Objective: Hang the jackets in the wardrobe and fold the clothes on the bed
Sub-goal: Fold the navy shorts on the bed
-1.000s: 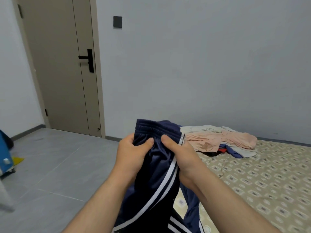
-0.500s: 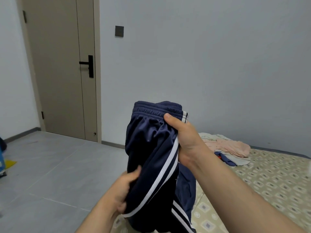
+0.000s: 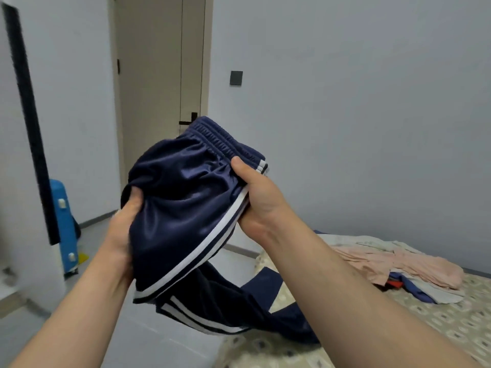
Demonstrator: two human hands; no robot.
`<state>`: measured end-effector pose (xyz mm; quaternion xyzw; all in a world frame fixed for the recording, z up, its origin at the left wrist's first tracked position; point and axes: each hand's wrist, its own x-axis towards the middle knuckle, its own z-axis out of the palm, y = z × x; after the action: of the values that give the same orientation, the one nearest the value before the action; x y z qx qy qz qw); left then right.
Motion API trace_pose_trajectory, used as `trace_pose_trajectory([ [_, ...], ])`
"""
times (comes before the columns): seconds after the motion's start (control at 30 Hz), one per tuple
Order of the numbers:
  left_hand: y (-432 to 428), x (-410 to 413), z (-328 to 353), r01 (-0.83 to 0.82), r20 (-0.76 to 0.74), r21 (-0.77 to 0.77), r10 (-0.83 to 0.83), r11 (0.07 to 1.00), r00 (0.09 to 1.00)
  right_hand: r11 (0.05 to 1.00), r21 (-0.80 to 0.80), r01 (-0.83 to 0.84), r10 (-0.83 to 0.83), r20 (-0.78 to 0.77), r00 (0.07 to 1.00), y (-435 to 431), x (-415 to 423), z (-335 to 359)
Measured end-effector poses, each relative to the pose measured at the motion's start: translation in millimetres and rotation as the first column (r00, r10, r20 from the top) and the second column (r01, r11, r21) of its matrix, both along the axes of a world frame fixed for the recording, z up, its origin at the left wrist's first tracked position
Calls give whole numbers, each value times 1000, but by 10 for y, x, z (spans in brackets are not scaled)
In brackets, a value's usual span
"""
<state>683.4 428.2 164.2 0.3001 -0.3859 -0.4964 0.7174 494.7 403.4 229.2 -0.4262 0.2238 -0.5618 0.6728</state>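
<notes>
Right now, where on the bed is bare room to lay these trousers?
Bare: beige patterned bedspread between the trailing legs of the navy white-striped trousers and the pink and grey clothes pile, extending toward the camera. Crowded: the far end, under that pile.

There are two hands, a left hand [image 3: 123, 227] and a right hand [image 3: 259, 200], one pair of navy trousers [image 3: 180, 208] with white side stripes, one bed [image 3: 425, 330], one heap of loose clothes [image 3: 398, 264] by its far edge, one door [image 3: 159, 75], one dark wall switch [image 3: 236, 77] and one blue case [image 3: 63, 224].
</notes>
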Motion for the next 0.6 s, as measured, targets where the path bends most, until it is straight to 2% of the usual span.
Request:
trace_pose_trajectory([
  [0.1, -14, 234, 236, -84, 152, -97, 98, 992, 984, 999, -12, 45, -45, 7, 999, -39, 1, -46],
  [0.2, -86, 159, 370, -177, 342, -76, 192, 981, 920, 988, 12, 152, -152, 23, 988, -73, -183, -163],
  [0.33, -338, -286, 223, -289, 627, -23, 239, 957, 742, 922, 42, 385, -385, -9, 923, -142, -654, -379],
  [0.47, -606, -863, -320, -209, 844, 38, 81, 977, 530, 852, 65, 520, -506, -157, 848, -157, -1277, -855],
  [0.6, -773, -1348, -1005, -98, 914, 173, -123, 980, 388, 755, 179, 631, -571, -294, 766, -122, -1899, -1594],
])
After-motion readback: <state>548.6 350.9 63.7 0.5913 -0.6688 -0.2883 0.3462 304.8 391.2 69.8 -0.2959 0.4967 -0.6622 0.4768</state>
